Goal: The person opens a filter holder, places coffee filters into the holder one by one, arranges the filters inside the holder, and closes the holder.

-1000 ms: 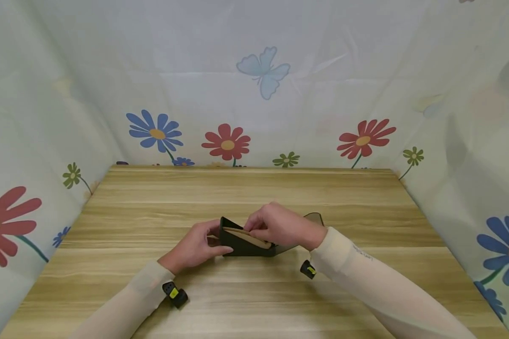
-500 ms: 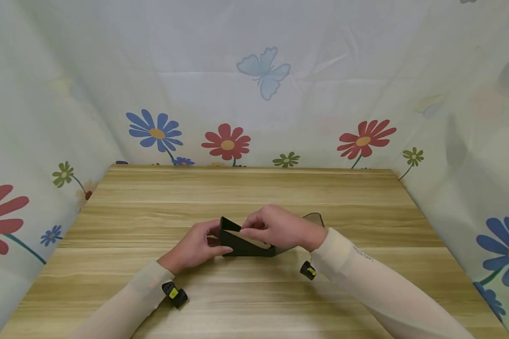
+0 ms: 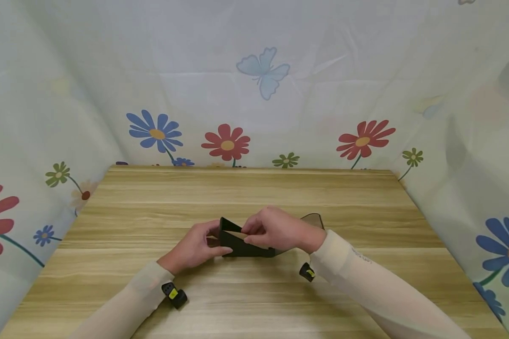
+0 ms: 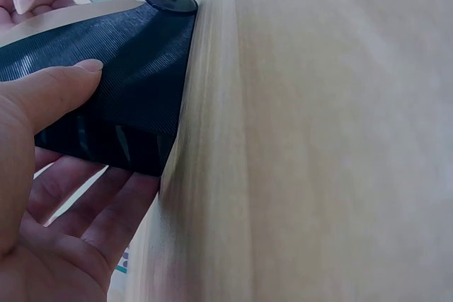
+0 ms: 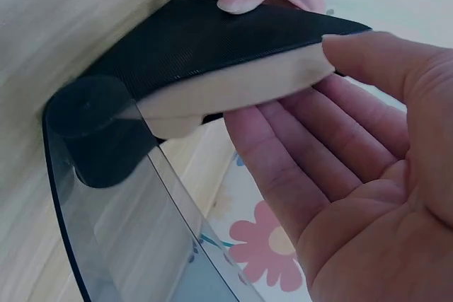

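A black, ribbed, wedge-shaped case [image 3: 248, 248] stands on the table in the head view, its clear tinted lid [image 3: 314, 219] swung open to the right. The round hinge [image 5: 95, 132] shows in the right wrist view. Inside lies a smooth beige wedge-shaped piece [image 5: 241, 84], part of it hidden by the case wall. My left hand [image 3: 195, 249] holds the case's left end, thumb [image 4: 71, 79] on the ribbed side and fingers beneath and behind. With my right hand [image 3: 280, 230] I pinch the beige piece near its left end, thumb opposite the fingers.
Both hands work over a wood-grain table [image 3: 254, 188]. Pale cloth with printed flowers [image 3: 226, 142] hangs around its back and sides. Small black cameras, one [image 3: 176, 295] at the left wrist and another [image 3: 307, 272] at the right, sit close above the tabletop.
The beige piece sits slightly lower in the case than a second ago. My right thumb and fingers have shifted their hold along it. The left hand and the case stay put.
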The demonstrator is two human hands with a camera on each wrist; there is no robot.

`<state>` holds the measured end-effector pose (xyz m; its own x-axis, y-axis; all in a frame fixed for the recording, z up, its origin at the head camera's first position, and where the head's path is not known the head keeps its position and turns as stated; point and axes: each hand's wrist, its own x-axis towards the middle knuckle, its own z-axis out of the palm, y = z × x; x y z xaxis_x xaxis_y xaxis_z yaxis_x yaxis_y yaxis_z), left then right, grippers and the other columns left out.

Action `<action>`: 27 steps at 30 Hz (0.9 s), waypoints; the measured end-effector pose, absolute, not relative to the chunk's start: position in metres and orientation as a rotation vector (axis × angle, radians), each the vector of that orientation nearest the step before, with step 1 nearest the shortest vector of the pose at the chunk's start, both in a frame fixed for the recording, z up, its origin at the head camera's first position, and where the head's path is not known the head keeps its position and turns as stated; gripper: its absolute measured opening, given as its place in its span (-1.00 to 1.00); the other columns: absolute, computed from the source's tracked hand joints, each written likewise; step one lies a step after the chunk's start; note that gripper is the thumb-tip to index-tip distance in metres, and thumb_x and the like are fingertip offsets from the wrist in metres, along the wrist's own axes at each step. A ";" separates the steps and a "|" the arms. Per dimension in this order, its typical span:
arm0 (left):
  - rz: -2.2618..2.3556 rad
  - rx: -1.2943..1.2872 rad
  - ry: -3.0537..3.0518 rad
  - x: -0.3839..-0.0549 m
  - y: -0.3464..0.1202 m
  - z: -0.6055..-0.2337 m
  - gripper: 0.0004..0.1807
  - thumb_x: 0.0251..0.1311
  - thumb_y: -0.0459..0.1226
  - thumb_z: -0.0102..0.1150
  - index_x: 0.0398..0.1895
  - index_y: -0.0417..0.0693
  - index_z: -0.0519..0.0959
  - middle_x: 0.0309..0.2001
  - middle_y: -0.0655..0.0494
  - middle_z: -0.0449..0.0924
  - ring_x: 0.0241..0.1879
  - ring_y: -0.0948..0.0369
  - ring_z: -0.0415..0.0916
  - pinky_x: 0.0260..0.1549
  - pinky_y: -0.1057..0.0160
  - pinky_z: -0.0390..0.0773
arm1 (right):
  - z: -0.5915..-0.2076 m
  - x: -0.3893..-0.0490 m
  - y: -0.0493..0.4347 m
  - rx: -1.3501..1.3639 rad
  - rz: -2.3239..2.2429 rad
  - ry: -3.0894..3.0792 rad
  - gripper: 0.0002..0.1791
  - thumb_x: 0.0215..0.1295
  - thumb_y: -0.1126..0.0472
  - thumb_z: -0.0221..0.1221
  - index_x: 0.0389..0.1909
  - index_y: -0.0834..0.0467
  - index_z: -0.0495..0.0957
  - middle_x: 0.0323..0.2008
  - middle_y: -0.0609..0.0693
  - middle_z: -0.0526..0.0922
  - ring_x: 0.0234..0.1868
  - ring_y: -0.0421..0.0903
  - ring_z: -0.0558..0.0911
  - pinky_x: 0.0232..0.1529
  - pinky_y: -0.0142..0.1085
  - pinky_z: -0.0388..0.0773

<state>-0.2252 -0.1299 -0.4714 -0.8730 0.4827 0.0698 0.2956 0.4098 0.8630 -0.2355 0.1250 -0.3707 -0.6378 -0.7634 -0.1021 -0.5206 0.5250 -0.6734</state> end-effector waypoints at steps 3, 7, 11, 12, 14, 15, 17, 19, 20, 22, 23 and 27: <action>1.455 0.690 2.471 -0.225 -0.130 -0.471 -0.60 0.14 -0.13 0.52 0.05 0.17 0.63 -0.07 0.24 0.71 -0.07 0.26 0.65 0.03 0.24 0.68 | -0.365 -0.235 0.129 -1.029 -0.871 2.408 -0.78 0.40 0.13 0.31 -0.04 0.13 0.74 -0.19 -0.08 0.80 -0.23 -0.29 0.75 -0.17 -0.42 0.68; 1.446 0.689 2.473 -0.225 -0.130 -0.470 -0.60 0.15 -0.13 0.52 0.04 0.17 0.62 -0.07 0.24 0.71 -0.07 0.25 0.65 0.03 0.25 0.68 | -0.356 -0.235 0.139 -1.015 -0.885 2.450 -0.70 0.41 0.09 0.30 0.05 0.15 0.71 -0.11 -0.06 0.80 -0.12 -0.26 0.76 -0.04 -0.38 0.68; 1.437 0.678 2.480 -0.224 -0.130 -0.469 -0.60 0.14 -0.12 0.52 0.05 0.18 0.62 -0.09 0.23 0.71 -0.07 0.26 0.65 0.04 0.22 0.68 | -0.350 -0.236 0.151 -1.010 -0.896 2.494 -0.67 0.38 0.04 0.33 0.07 0.10 0.70 -0.06 -0.08 0.78 -0.05 -0.20 0.75 0.06 -0.27 0.68; 1.435 0.673 2.482 -0.225 -0.131 -0.469 -0.59 0.14 -0.12 0.52 0.05 0.18 0.62 -0.09 0.22 0.71 -0.07 0.25 0.65 0.03 0.22 0.68 | -0.348 -0.236 0.153 -1.012 -0.899 2.512 -0.66 0.36 0.03 0.35 0.07 0.09 0.70 -0.04 -0.08 0.78 -0.03 -0.18 0.75 0.08 -0.23 0.68; 1.433 0.664 2.482 -0.224 -0.131 -0.469 -0.58 0.14 -0.12 0.53 0.06 0.18 0.62 -0.09 0.22 0.71 -0.07 0.25 0.64 0.03 0.22 0.68 | -0.346 -0.238 0.160 -1.027 -0.902 2.557 -0.64 0.32 0.00 0.38 0.06 0.06 0.70 -0.01 -0.09 0.77 0.02 -0.14 0.73 0.14 -0.15 0.66; 1.432 0.665 2.483 -0.224 -0.131 -0.469 -0.58 0.14 -0.12 0.53 0.06 0.17 0.62 -0.09 0.21 0.71 -0.07 0.24 0.64 0.03 0.22 0.68 | -0.344 -0.239 0.164 -1.028 -0.896 2.586 -0.62 0.29 -0.02 0.40 0.06 0.04 0.70 0.00 -0.10 0.77 0.04 -0.13 0.72 0.16 -0.12 0.65; 1.433 0.666 2.484 -0.224 -0.131 -0.469 -0.58 0.14 -0.13 0.52 0.07 0.15 0.62 -0.09 0.19 0.71 -0.07 0.23 0.64 0.02 0.21 0.69 | -0.342 -0.241 0.172 -1.025 -0.875 2.636 -0.57 0.24 -0.05 0.43 0.08 0.03 0.70 0.03 -0.11 0.76 0.10 -0.10 0.70 0.21 -0.06 0.61; 1.430 0.668 2.486 -0.224 -0.130 -0.468 -0.58 0.15 -0.13 0.52 0.07 0.14 0.62 -0.09 0.18 0.71 -0.06 0.22 0.64 0.02 0.20 0.69 | -0.339 -0.241 0.179 -1.004 -0.853 2.674 -0.50 0.18 -0.08 0.47 0.10 0.01 0.69 0.08 -0.11 0.74 0.15 -0.09 0.68 0.25 -0.01 0.58; 1.430 0.666 2.487 -0.224 -0.130 -0.468 -0.58 0.15 -0.13 0.52 0.07 0.14 0.62 -0.09 0.18 0.71 -0.06 0.22 0.64 0.02 0.20 0.69 | -0.338 -0.242 0.183 -0.987 -0.840 2.685 -0.47 0.16 -0.10 0.48 0.12 -0.01 0.68 0.10 -0.12 0.73 0.19 -0.07 0.66 0.27 0.01 0.56; 1.427 0.665 2.488 -0.224 -0.130 -0.469 -0.57 0.15 -0.13 0.52 0.07 0.13 0.62 -0.09 0.18 0.71 -0.06 0.22 0.64 0.02 0.19 0.69 | -0.338 -0.242 0.192 -0.968 -0.823 2.690 -0.41 0.12 -0.16 0.49 0.16 -0.02 0.66 0.15 -0.12 0.70 0.26 -0.02 0.61 0.31 0.06 0.51; 1.422 0.664 2.491 -0.223 -0.129 -0.469 -0.58 0.15 -0.13 0.52 0.07 0.14 0.62 -0.09 0.19 0.71 -0.06 0.22 0.64 0.02 0.19 0.69 | -0.339 -0.243 0.197 -0.962 -0.819 2.695 -0.37 0.10 -0.19 0.50 0.17 -0.03 0.65 0.18 -0.12 0.69 0.29 0.00 0.59 0.33 0.08 0.49; 1.418 0.646 2.492 -0.222 -0.130 -0.467 -0.58 0.15 -0.13 0.52 0.08 0.15 0.62 -0.08 0.20 0.71 -0.05 0.24 0.64 0.04 0.18 0.68 | -0.343 -0.244 0.212 -0.983 -0.809 2.698 -0.23 0.03 -0.29 0.50 0.23 -0.03 0.61 0.25 -0.14 0.63 0.35 -0.02 0.54 0.36 0.08 0.46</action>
